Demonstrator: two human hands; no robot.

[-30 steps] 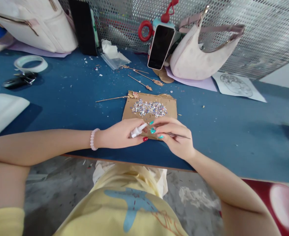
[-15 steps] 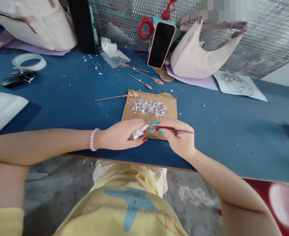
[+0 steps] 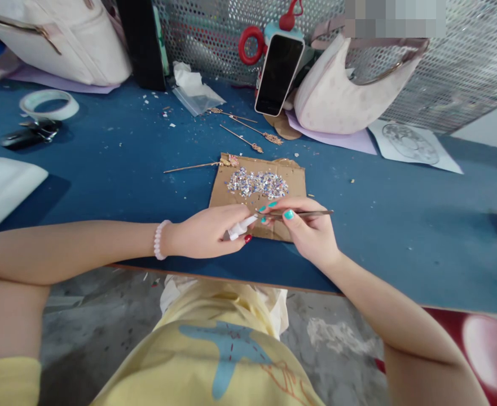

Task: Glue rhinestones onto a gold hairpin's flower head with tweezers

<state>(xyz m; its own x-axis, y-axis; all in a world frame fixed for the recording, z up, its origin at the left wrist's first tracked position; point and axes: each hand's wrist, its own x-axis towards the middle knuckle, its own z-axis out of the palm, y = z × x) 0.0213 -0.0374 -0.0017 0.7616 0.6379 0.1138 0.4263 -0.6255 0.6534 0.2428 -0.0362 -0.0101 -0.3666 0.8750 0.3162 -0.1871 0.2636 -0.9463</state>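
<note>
My left hand (image 3: 208, 230) is closed around a small white bottle with a narrow nozzle (image 3: 240, 226), which tilts up to the right. In my right hand (image 3: 309, 228) is a pair of thin metal tweezers (image 3: 313, 213), pinched between thumb and fingers. Their tips point left, close by the nozzle's end; whether they touch it I cannot tell. Both hands are over the near part of a cardboard piece (image 3: 219, 194). On it lies a pile of tiny shiny rhinestones (image 3: 256, 183). A gold hairpin with a pink flower (image 3: 230, 161) rests across the cardboard's far left corner.
Several gold hairpins (image 3: 254, 148) lie beyond the cardboard. A plastic bag (image 3: 197, 98), a phone (image 3: 279, 73) and a white handbag (image 3: 345, 101) stand or lie at the back. Leftward are a tape roll (image 3: 49, 105), a black clip (image 3: 30, 135) and a white block (image 3: 7, 192).
My right hand has shifted slightly up and away from the nozzle, its thumb raised along the tweezers. My left hand and the bottle are nearly still.
</note>
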